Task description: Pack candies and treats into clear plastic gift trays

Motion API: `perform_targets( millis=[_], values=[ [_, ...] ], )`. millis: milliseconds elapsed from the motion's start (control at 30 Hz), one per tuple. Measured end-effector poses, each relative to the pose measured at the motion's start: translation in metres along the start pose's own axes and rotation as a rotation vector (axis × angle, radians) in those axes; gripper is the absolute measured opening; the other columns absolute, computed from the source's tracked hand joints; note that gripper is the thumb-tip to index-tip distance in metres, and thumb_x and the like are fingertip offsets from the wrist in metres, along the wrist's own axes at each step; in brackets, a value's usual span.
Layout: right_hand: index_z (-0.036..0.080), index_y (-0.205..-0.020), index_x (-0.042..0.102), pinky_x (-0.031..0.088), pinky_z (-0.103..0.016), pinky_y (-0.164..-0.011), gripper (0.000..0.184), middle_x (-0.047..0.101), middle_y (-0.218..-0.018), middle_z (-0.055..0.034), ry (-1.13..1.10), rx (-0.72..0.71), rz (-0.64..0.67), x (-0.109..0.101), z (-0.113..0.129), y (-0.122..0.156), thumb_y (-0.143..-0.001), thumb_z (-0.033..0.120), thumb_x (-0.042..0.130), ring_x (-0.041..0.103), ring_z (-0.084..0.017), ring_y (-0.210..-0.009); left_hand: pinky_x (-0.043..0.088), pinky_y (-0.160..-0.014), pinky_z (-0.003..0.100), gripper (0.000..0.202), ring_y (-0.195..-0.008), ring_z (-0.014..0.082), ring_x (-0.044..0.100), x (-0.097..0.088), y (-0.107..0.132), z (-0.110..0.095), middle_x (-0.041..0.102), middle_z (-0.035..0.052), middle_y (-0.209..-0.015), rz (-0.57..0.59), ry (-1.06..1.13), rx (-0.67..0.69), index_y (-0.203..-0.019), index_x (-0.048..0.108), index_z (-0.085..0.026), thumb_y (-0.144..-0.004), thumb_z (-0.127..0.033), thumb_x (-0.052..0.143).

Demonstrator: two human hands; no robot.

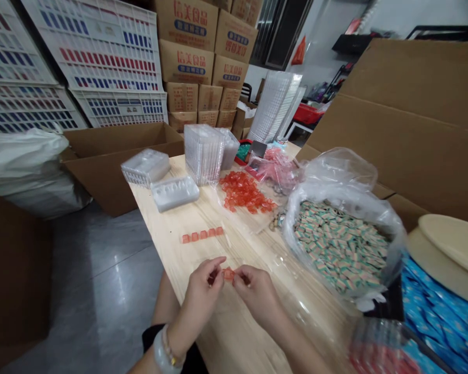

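Observation:
Over the near part of the wooden table, a small translucent orange-red plastic piece (pixel 228 274) is pinched between the fingertips of both hands. My left hand (pixel 203 283) grips its left side, with the index finger stretched out above it. On the other side, my right hand (pixel 256 292) has thumb and fingers closed on it. Fingers cover part of the piece, so its exact shape is unclear. Just beyond the hands lies a short row of similar orange pieces (pixel 203 235). Farther back, a loose pile of orange pieces (pixel 245 191) spreads on clear plastic.
Clear plastic trays (pixel 203 153) stand stacked at the table's far end, with a single tray (pixel 175 193) nearer. To the right, a clear bag (pixel 341 246) holds many small striped pieces. An open cardboard box (pixel 120 161) stands past the table's left edge. Crates and cartons fill the back.

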State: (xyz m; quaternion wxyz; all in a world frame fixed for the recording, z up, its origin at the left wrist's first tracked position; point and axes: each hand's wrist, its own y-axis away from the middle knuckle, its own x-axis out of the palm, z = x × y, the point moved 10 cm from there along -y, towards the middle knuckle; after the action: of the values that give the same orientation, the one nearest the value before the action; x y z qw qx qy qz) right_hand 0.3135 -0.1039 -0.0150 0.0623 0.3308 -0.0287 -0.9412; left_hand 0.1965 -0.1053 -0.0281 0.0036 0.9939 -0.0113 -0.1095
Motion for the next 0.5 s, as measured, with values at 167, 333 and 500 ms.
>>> perform_targets(
  millis=[167, 333, 500],
  values=[
    [0.018, -0.075, 0.058, 0.041, -0.023, -0.057, 0.013, 0.058, -0.068, -0.0015, 0.01, -0.225, 0.018, -0.003, 0.022, 0.019, -0.076, 0.017, 0.045, 0.052, -0.012, -0.062, 0.04, -0.055, 0.022, 0.013, -0.059, 0.0116, 0.051, 0.017, 0.011, 0.006, 0.058, 0.001, -0.064, 0.237, 0.176, -0.143, -0.074, 0.062, -0.016, -0.07, -0.022, 0.051],
    [0.022, -0.091, 0.057, 0.044, -0.024, -0.065, 0.014, 0.058, -0.079, -0.0017, -0.206, -0.349, 0.13, 0.008, 0.022, 0.042, -0.078, 0.022, 0.052, 0.054, -0.013, -0.072, 0.032, -0.043, 0.018, 0.025, -0.044, 0.0058, 0.04, 0.046, 0.052, 0.034, 0.047, -0.0033, -0.054, 0.381, 0.601, -0.515, -0.067, 0.056, -0.013, -0.069, -0.039, 0.056],
    [0.018, -0.081, 0.056, 0.041, -0.024, -0.061, 0.006, 0.054, -0.071, -0.001, -0.074, -0.331, 0.085, 0.007, 0.013, 0.03, -0.078, 0.023, 0.053, 0.051, -0.013, -0.067, 0.039, -0.052, 0.024, 0.021, -0.053, 0.0111, 0.047, 0.028, 0.041, 0.039, 0.053, 0.0006, -0.061, 0.335, 0.245, -0.338, -0.071, 0.058, -0.015, -0.074, -0.033, 0.048]
  ],
)
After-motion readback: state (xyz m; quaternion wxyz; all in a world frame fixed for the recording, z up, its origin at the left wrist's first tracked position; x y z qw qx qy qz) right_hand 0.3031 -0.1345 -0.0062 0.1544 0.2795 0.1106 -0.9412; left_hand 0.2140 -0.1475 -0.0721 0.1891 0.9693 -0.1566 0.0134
